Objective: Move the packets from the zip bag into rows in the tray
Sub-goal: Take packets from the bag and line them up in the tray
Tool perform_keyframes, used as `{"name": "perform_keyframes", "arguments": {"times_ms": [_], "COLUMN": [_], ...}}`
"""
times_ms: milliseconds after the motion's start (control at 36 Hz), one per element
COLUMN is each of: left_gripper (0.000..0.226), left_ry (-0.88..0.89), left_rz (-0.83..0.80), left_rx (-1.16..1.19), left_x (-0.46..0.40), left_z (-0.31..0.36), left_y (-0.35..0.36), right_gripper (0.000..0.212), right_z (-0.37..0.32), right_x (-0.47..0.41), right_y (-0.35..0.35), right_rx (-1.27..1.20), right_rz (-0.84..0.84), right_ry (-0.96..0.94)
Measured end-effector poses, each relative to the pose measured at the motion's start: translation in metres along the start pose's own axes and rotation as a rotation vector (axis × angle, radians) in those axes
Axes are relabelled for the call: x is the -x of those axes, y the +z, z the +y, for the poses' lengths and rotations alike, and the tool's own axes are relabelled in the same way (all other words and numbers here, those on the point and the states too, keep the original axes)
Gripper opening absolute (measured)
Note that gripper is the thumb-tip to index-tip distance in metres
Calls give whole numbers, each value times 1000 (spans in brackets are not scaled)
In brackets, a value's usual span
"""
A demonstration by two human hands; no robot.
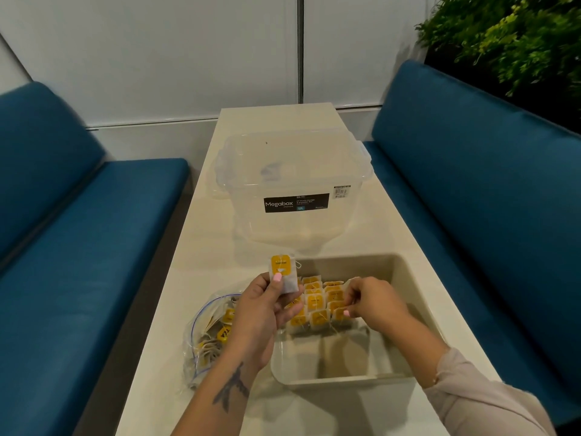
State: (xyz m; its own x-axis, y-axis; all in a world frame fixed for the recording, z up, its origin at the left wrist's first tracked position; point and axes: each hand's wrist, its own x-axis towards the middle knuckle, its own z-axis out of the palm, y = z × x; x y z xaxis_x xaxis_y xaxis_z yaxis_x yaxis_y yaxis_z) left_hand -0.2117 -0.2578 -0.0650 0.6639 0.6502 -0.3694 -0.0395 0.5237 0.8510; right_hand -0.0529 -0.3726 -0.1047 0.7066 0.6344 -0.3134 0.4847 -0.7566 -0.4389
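table edge: narrow cream table (201, 247) between two blue benches (78, 247); tray (405, 278) sits near the right edge, its near rim close to the front.
open room: bare floor in the tray's near half and right side; bare table strip between tray and storage box.
left hand (261, 313): raised above the tray's left rim, thumb and fingers pinching one packet (281, 272) upright, yellow tag on top.
right hand (371, 302): inside the tray, fingers curled, pinching the rightmost packet of the front row.
packets in tray (317, 305): standing on edge in about three columns, several deep, at the far-left part; roughly a dozen, exact count unclear as they overlap.
zip bag (207, 335): lying on the table just left of the tray, mouth open, several packets inside; number unreadable through the plastic.
counts: one tray, one zip bag, one storage box, two benches.
storage box (295, 184): clear, lidded, "Megabox" label, well behind the tray.
obstructions: left forearm crosses between bag and tray; plants (509, 36) far right, off the table.
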Motion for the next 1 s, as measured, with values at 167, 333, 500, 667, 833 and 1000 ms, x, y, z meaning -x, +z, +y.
{"name": "perform_keyframes", "arguments": {"times_ms": [167, 333, 500, 667, 833, 1000], "left_gripper": [14, 12, 13, 13, 14, 11], "left_ry": [10, 69, 107, 74, 66, 92], "left_rz": [0, -42, -96, -102, -113, -86], "left_rx": [-30, -98, -209, -204, -189, -146], "left_x": [3, 4, 9, 10, 12, 12], "left_z": [3, 0, -2, -3, -5, -6], "left_y": [5, 9, 11, 7, 4, 5], "right_gripper": [28, 11, 21, 22, 17, 11], "right_z": [-7, -45, -60, -58, -58, -58], "right_x": [10, 32, 33, 31, 35, 37], "right_y": [-13, -34, -37, -43, -45, -43], "right_rx": [-129, -694, -957, -1158, -1182, -1063], "right_rz": [79, 142, -155, -67, 27, 23], "right_ry": [-25, -171, -119, -117, -162, -136]}}
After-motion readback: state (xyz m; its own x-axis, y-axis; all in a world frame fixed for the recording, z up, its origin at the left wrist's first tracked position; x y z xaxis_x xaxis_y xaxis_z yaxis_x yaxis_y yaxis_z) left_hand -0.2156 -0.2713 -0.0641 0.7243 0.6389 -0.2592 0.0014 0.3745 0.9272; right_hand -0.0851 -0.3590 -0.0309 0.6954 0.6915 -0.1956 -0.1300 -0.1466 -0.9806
